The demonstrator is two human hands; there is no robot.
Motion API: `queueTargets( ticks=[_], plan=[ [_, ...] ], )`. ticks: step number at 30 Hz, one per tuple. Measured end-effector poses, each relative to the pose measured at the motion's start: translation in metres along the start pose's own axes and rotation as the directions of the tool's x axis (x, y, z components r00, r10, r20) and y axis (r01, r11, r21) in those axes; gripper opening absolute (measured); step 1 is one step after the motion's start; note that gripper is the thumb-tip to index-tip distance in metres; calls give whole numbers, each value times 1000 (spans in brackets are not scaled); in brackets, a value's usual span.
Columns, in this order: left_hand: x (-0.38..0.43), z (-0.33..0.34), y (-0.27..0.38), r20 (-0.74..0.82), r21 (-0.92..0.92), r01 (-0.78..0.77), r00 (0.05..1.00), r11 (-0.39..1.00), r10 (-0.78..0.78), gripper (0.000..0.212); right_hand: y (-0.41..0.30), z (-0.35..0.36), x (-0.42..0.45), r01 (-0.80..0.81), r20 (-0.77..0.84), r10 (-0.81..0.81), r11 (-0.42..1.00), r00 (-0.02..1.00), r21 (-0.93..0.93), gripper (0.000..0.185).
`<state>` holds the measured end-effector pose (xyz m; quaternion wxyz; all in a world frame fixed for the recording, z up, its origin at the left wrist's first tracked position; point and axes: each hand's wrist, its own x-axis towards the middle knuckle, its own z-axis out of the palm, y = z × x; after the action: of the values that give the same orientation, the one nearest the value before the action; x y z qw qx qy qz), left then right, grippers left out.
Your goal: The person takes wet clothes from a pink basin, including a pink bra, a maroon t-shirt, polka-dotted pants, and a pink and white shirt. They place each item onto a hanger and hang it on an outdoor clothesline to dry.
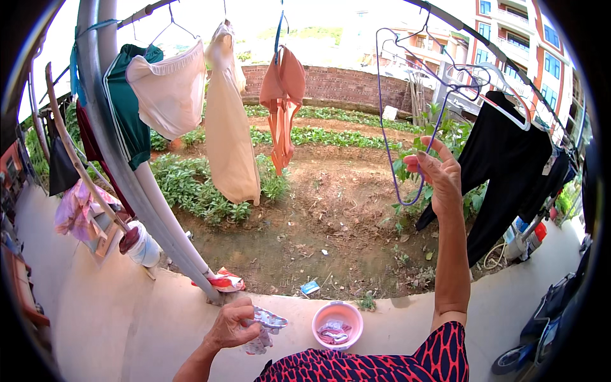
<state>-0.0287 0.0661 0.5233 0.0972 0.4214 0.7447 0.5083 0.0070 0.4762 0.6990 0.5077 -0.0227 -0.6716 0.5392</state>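
My left hand [235, 323] is low in the view, closed on a small patterned cloth garment [264, 328] that droops from its fingers. Raised at the right, my right hand [437, 169] pinches the lower part of a purple wire hanger [384, 136]. That hanger dangles among other wire hangers near the clothes rail [482, 38]. Below, on the concrete, stands a pink plastic basin [357, 336] with some cloth [333, 331] inside.
A grey metal post [138, 184] rises at the left. Along the rail hang pale underpants [167, 90], a beige garment [231, 133], an orange bra [282, 88] and black trousers [506, 143]. Beyond the concrete edge lies a garden plot [329, 205]. A vehicle [539, 329] stands at lower right.
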Motion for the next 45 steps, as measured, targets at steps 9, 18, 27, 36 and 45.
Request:
queueTargets(
  ticks=[9, 18, 27, 36, 45],
  plan=[
    [11, -47, -6, 113, -47, -30, 993, 998, 35, 20, 65, -21, -127, -526, 38, 524, 847, 851, 77, 33],
    [7, -67, 9, 151, -79, 21, 989, 997, -9, 19, 36, 18, -205, -494, 41, 529, 760, 848, 423, 36],
    [5, -51, 20, 134, -197, 26, 991, 980, 1, 20, -14, 93, -240, -165, 89, 205, 390, 975, 906, 46],
    [-11, -45, 23, 53, -420, -9, 998, 907, 35, 17, 10, 112, -269, -160, 203, -152, 254, 967, 954, 41],
    [-24, -69, 30, 68, -377, -8, 997, 926, 37, 14, 47, 85, -310, -528, 585, 25, 463, 811, 712, 27]
  ],
)
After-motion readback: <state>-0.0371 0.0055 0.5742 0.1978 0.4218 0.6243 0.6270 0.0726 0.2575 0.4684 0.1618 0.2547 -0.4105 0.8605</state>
